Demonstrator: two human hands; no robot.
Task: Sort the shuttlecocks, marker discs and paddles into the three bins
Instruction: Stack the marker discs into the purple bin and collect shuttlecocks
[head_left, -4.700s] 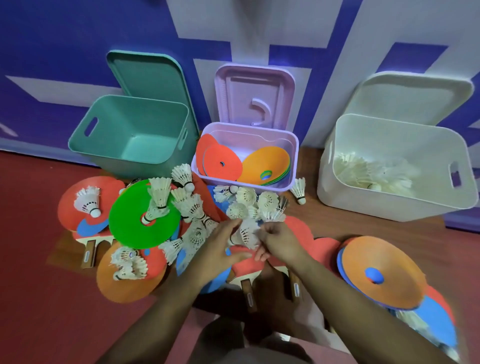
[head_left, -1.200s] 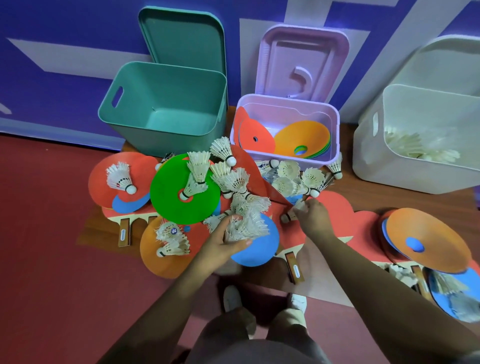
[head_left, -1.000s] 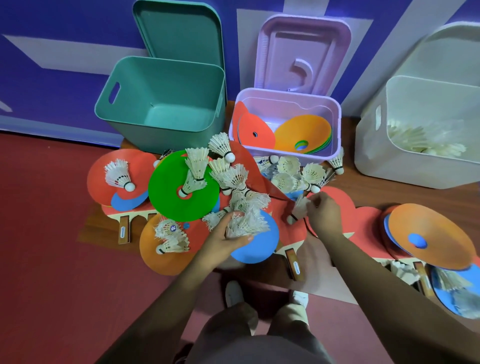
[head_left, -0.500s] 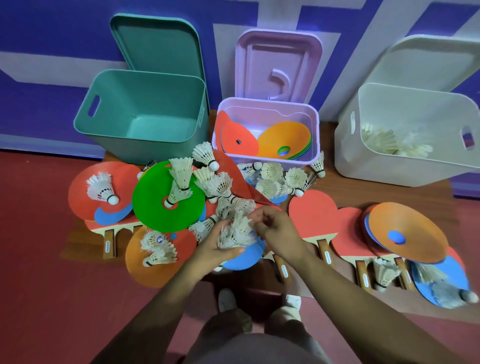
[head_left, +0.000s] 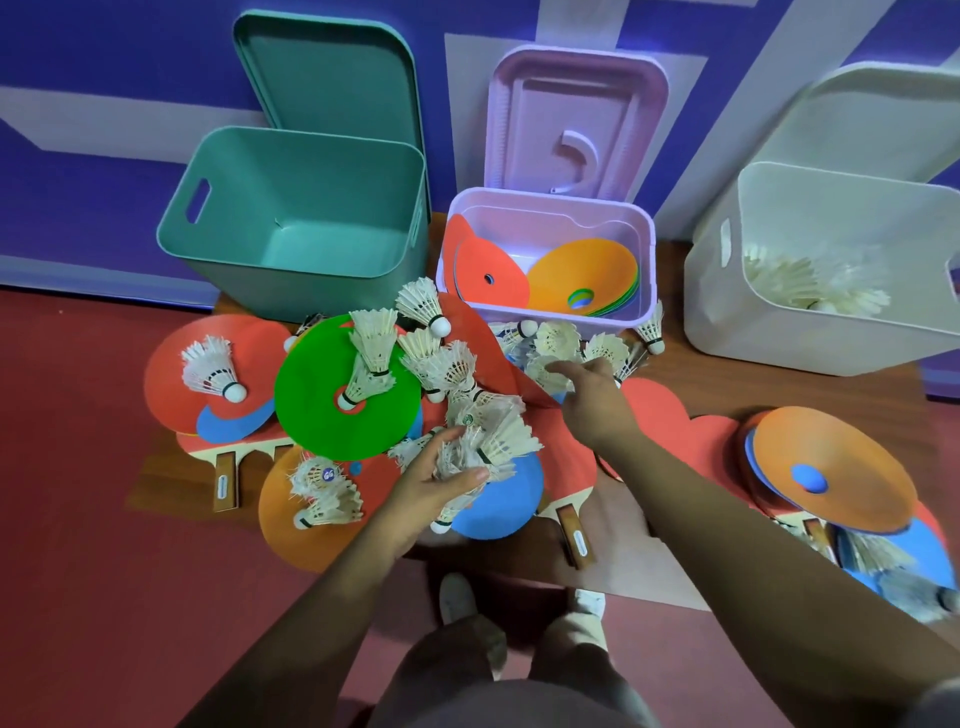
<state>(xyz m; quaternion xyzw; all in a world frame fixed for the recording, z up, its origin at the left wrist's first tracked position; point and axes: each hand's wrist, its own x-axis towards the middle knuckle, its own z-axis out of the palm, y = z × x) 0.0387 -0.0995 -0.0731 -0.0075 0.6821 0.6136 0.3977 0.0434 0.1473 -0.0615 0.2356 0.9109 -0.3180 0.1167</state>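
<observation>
My left hand (head_left: 434, 480) is shut on a bunch of white shuttlecocks (head_left: 493, 441) above a blue disc (head_left: 501, 514). My right hand (head_left: 589, 400) reaches into a cluster of shuttlecocks (head_left: 558, 345) in front of the lilac bin (head_left: 644, 291), its fingers on one of them; the grip itself is hidden. That bin holds red and orange marker discs (head_left: 582, 273). The white bin (head_left: 727, 332) at the right holds shuttlecocks. The teal bin (head_left: 228, 260) at the left has nothing in it. More shuttlecocks lie on a green disc (head_left: 311, 410). Red paddles (head_left: 654, 421) lie underneath.
Each bin's lid leans on the purple and white wall behind it. An orange disc (head_left: 831, 473) over a blue one lies at the right, with paddle handles and shuttlecocks below it. My shoes (head_left: 457, 597) stand on the red floor by the wooden board.
My right hand left the bunch in my left hand and reached forward to the shuttlecocks by the lilac bin. My left hand stays shut on its bunch.
</observation>
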